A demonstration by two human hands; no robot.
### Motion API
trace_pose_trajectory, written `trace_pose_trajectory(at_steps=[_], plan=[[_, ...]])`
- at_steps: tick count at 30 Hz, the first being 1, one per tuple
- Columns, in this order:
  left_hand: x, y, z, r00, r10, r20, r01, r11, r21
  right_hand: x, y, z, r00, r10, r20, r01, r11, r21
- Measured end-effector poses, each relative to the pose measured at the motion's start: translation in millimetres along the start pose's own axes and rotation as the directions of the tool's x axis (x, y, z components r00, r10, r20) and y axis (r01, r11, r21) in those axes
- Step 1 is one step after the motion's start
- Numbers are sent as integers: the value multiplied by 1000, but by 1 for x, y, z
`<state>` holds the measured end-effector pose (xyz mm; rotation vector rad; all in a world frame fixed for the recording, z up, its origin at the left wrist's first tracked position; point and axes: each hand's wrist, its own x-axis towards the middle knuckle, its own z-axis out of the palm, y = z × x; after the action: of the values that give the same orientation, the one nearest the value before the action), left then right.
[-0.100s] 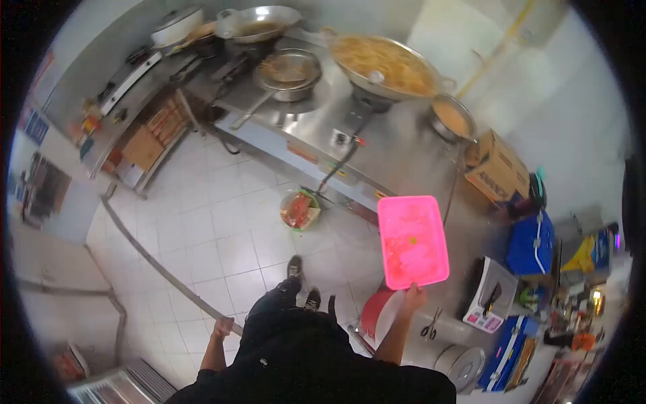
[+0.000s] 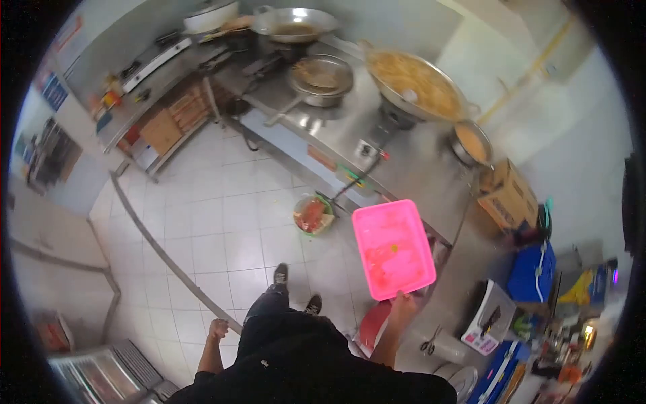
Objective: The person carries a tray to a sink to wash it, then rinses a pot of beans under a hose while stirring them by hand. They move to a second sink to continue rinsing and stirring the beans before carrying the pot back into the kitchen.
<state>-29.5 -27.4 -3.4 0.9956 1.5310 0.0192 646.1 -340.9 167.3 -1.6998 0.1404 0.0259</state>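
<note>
My right hand [image 2: 402, 306] grips the near edge of a bright pink plastic tray [image 2: 425, 232], held out in front of me and tilted. Wet reddish patches and a small green bit lie in the tray. Below it, a red round container [image 2: 373, 324] is partly hidden by my forearm. My left hand [image 2: 219, 328] hangs at my side with curled fingers, and nothing shows in it. On the floor ahead stands a green-rimmed bin [image 2: 313, 215] with red and pale scraps.
A steel counter [image 2: 431, 165] carries a large pan of yellowish food [image 2: 417, 84], a strainer over a pot [image 2: 323, 77], and a wok [image 2: 293, 25]. To the right are a cardboard box [image 2: 508, 198], a blue cooler [image 2: 531, 269], a scale [image 2: 488, 316] and scissors [image 2: 431, 342].
The pink tray has moved left and slightly down in view with my right hand. My view has turned, shifting the counter rightward, and my feet have stepped.
</note>
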Motion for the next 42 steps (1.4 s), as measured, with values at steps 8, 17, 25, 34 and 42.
trace_pose_trajectory(at_steps=[8, 17, 25, 34, 42], plan=[[-45, 90, -64, 967, -130, -222, 16, 892, -452, -156, 19, 295, 752, 107, 650, -14, 989, -147], [-22, 239, -303, 958, 194, -212, -285, 548, -786, -349, -90, 584, 62, 184, 981, 167, 967, -192], [47, 244, -465, 914, 345, -214, -348, 393, -851, -531, -129, 819, -484, 256, 837, 332, 938, -95], [59, 266, -599, 814, -32, -580, -580, 4, -814, -776, -152, 1094, -815, 278, 509, 290, 955, -57], [115, 290, -726, 615, -282, -736, -788, -193, -585, -987, -220, 1355, -589, -262, 764, 355, 765, 537]])
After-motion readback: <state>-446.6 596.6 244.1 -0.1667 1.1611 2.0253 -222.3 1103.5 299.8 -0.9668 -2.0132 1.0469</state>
